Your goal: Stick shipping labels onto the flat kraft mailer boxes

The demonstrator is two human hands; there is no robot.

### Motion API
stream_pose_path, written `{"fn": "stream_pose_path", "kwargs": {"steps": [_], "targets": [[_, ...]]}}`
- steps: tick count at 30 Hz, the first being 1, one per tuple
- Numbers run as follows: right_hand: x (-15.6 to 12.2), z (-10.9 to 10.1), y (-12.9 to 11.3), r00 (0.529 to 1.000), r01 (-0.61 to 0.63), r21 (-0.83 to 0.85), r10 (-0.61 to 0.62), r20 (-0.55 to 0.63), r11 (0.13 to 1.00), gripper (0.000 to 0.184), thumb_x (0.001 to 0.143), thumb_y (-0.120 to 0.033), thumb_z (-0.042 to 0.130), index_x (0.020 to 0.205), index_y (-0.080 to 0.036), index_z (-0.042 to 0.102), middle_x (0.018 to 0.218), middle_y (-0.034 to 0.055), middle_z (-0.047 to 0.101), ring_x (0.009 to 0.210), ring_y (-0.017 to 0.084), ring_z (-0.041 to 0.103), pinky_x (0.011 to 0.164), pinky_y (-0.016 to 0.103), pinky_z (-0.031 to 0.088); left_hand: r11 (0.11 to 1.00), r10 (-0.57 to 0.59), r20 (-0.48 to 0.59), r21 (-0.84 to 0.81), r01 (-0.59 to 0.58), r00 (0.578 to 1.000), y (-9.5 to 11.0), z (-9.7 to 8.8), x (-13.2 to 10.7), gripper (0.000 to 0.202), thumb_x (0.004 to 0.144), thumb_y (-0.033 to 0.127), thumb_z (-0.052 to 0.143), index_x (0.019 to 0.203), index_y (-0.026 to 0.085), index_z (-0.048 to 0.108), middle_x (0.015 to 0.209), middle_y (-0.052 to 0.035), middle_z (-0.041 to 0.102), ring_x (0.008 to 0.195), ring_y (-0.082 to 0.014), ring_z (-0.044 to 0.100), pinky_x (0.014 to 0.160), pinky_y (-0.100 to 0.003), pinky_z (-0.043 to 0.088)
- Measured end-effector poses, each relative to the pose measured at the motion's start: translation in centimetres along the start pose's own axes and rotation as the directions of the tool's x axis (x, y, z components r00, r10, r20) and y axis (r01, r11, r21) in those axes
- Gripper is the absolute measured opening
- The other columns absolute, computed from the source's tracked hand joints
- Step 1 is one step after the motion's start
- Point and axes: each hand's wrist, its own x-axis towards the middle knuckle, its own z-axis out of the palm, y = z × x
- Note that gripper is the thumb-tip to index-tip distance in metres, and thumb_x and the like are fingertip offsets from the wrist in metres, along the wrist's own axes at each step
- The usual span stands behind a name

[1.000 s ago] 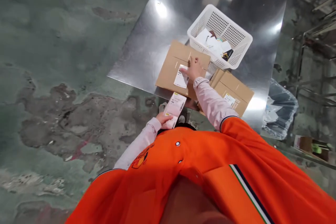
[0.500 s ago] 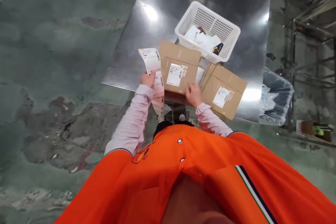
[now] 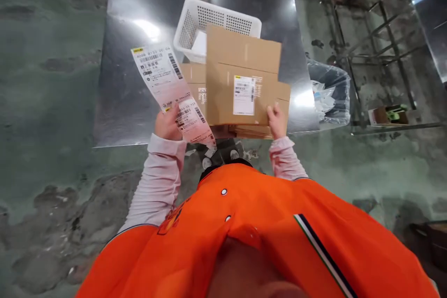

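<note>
A strip of printed shipping labels (image 3: 157,77) is pinched in my left hand (image 3: 168,122), its lower end hanging past the table's front edge. My right hand (image 3: 277,122) grips a flat brown cardboard box (image 3: 226,88) by its lower right corner, thumb on top. A white label (image 3: 244,95) is stuck on that box. Beneath it, at the left, part of another cardboard box (image 3: 194,73) shows printed lettering, with no label on the visible part. More flattened cardboard (image 3: 284,95) pokes out under the held box at the right and front; most of it is hidden.
Behind the boxes a white plastic basket (image 3: 256,25) stands on the metal table (image 3: 122,98), partly covered by the held box. A clear plastic bag (image 3: 340,93) with scraps hangs off the right side. Farther right are a metal rack (image 3: 387,28) and a small carton (image 3: 377,115).
My right hand has taken hold of the labelled box and shifted it right, over the stack, uncovering another box at the left. The view has moved, and the label strip appears raised closer.
</note>
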Motion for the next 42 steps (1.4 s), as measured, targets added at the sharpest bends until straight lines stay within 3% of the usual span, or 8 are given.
{"fn": "stream_pose_path", "kwargs": {"steps": [5,7,9,12,15,26,38,42], "targets": [[-0.8,-4.4,0.2,0.976,-0.215,-0.308,0.209,-0.051,0.927,0.055,0.076,-0.048,0.076,0.113,-0.01,0.063,0.119,0.0218,0.064,0.113,0.032,0.06,0.097,0.047,0.051,0.997,-0.036,-0.05,0.073,0.039,0.998,-1.8,2.4,-3.9,0.067,0.04,0.059,0.094,0.089,0.019,0.071,0.095,-0.0067,0.076,0.085,-0.022,0.07,0.081,-0.035,0.059],[-2.2,-1.2,-2.7,0.966,-0.078,-0.2,0.123,0.228,0.977,0.072,0.065,-0.047,0.085,0.122,-0.011,0.062,0.127,0.0211,0.063,0.115,0.032,0.061,0.096,0.046,0.053,0.981,-0.112,-0.009,0.156,0.112,0.994,-3.0,2.7,-5.2,0.068,0.04,0.064,0.091,0.085,0.016,0.072,0.087,-0.0083,0.075,0.077,-0.0217,0.069,0.077,-0.035,0.058],[-4.1,3.1,-6.1,0.831,0.007,0.149,-0.089,0.55,0.989,0.077,0.063,-0.053,0.086,0.127,-0.017,0.061,0.128,0.0149,0.065,0.111,0.028,0.065,0.093,0.042,0.056,0.943,-0.217,0.122,0.282,0.176,0.969,-3.9,2.7,-6.2,0.069,0.041,0.068,0.089,0.081,0.014,0.073,0.081,-0.0095,0.074,0.073,-0.0227,0.068,0.075,-0.037,0.057],[-7.1,8.2,-9.6,0.847,-0.06,0.459,-0.198,0.494,0.886,0.06,0.076,-0.065,0.072,0.113,-0.017,0.068,0.115,0.0108,0.072,0.103,0.024,0.068,0.093,0.039,0.057,0.915,-0.286,0.294,0.368,0.168,0.912,-4.2,1.9,-6.5,0.068,0.042,0.063,0.091,0.087,0.014,0.075,0.092,-0.0119,0.077,0.088,-0.0272,0.07,0.086,-0.038,0.055],[-8.2,10.3,-10.5,0.838,-0.084,0.425,-0.167,0.519,0.901,0.055,0.072,-0.063,0.076,0.099,-0.016,0.072,0.102,0.0099,0.076,0.093,0.024,0.071,0.089,0.039,0.058,0.952,-0.196,0.172,0.268,0.146,0.965,-4.2,0.5,-5.8,0.069,0.041,0.063,0.092,0.087,0.015,0.074,0.096,-0.0117,0.077,0.093,-0.0276,0.07,0.091,-0.038,0.054],[-3.3,11.5,-13.8,0.71,0.333,0.116,-0.33,0.622,0.936,0.026,0.083,-0.045,0.075,0.089,-0.021,0.082,0.088,0.0045,0.079,0.083,0.022,0.072,0.078,0.032,0.055,0.929,-0.031,-0.215,0.354,0.107,0.976,-8.1,-0.8,-5.8,0.05,0.058,0.061,0.076,0.049,0.021,0.047,0.05,0.0024,0.047,0.053,-0.012,0.045,0.053,-0.025,0.038],[8.0,24.3,-14.6,0.91,0.338,-0.373,-0.199,0.364,0.864,0.035,0.087,-0.04,0.071,0.115,-0.02,0.076,0.143,0.0135,0.055,0.133,0.03,0.049,0.115,0.053,0.036,0.794,-0.608,-0.026,0.003,0.608,0.794,-13.7,-8.7,-6.1,0.069,0.02,0.04,0.098,0.079,0.014,0.075,0.085,-0.0123,0.077,0.088,-0.0315,0.073,0.096,-0.048,0.054],[7.7,25.7,-14.7,0.799,0.568,-0.469,-0.316,0.512,0.677,0.078,0.091,-0.049,0.065,0.155,-0.009,0.042,0.164,0.024,0.027,0.153,0.039,0.023,0.123,0.065,0.014,0.78,-0.625,-0.011,0.037,0.625,0.78,-13.8,-10.9,-9.8,0.06,0.029,0.043,0.099,0.076,0.013,0.075,0.083,-0.0146,0.077,0.089,-0.0341,0.073,0.095,-0.049,0.055]]}}
